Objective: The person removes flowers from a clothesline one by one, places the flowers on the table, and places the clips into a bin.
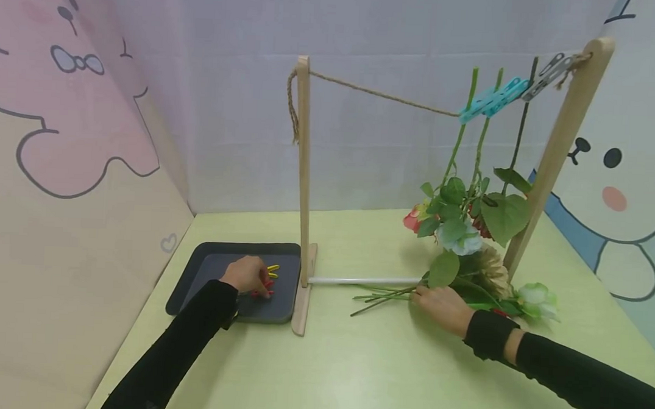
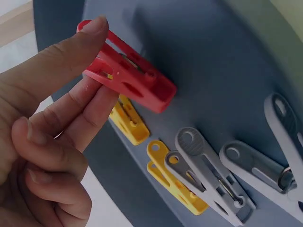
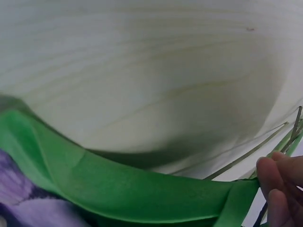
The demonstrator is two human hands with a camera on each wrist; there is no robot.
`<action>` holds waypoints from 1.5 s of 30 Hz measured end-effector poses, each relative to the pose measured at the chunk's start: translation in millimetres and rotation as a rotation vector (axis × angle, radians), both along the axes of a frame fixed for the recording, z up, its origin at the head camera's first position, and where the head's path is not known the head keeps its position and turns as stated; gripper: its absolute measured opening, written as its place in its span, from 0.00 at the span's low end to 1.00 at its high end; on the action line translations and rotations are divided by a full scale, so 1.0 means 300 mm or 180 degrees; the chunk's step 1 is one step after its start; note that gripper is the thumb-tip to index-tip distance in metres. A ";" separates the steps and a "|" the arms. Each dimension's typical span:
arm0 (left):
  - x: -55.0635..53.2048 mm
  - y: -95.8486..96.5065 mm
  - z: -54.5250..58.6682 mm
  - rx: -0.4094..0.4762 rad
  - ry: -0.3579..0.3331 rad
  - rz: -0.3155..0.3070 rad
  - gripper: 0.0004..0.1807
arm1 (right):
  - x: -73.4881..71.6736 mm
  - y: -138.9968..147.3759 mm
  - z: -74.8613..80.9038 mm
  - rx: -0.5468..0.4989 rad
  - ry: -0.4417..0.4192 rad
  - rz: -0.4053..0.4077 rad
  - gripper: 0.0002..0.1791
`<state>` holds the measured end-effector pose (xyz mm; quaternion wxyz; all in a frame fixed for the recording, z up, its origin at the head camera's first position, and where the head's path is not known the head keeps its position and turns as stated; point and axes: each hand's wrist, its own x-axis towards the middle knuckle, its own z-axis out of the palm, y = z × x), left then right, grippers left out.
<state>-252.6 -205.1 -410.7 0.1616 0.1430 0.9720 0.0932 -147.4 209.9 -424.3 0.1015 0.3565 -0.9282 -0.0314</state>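
Observation:
My left hand (image 1: 247,275) is over the dark tray (image 1: 192,278) and pinches a red clothespin (image 2: 137,80) between thumb and fingers. Below it in the left wrist view lie yellow clothespins (image 2: 177,182) and grey clothespins (image 2: 213,175). On the table at the right, my right hand (image 1: 442,308) pinches a flower stem near a green leaf (image 3: 156,189); which bloom belongs to it I cannot tell. Other loose stems (image 1: 381,295) lie by its fingertips. A beige flower (image 1: 493,271) and a white-green flower (image 1: 537,300) lie beyond that hand.
A wooden stand carries a twine line (image 1: 384,96) between its left post (image 1: 302,167) and right post (image 1: 560,153). Several flowers hang head down from blue clothespins (image 1: 493,101) and a grey clothespin (image 1: 547,78). A white rod (image 1: 365,281) joins the posts low down.

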 end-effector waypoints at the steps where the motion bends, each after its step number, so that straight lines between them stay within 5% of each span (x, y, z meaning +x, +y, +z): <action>1: -0.002 0.001 -0.005 -0.0006 0.0013 -0.0012 0.14 | 0.000 -0.001 -0.002 0.0006 -0.0008 -0.0013 0.10; 8: -0.015 0.009 -0.027 -0.0004 0.0078 -0.0024 0.12 | 0.012 -0.016 0.001 0.0070 -0.0015 -0.0129 0.17; 14: -0.009 0.014 -0.016 0.0030 0.0113 0.0034 0.11 | 0.021 -0.025 0.005 0.0066 0.0158 -0.0158 0.17; 22: -0.005 0.019 -0.007 0.0018 0.0113 0.0060 0.11 | 0.026 -0.032 0.019 -0.0133 0.0065 -0.0214 0.16; 31: -0.001 0.023 0.000 0.0031 0.0089 0.0058 0.10 | 0.023 -0.024 0.026 -0.0411 0.0386 -0.0157 0.12; 45: -0.001 0.033 0.028 0.0069 0.0172 -0.0056 0.08 | 0.028 -0.009 0.049 -0.0450 0.0330 -0.0251 0.12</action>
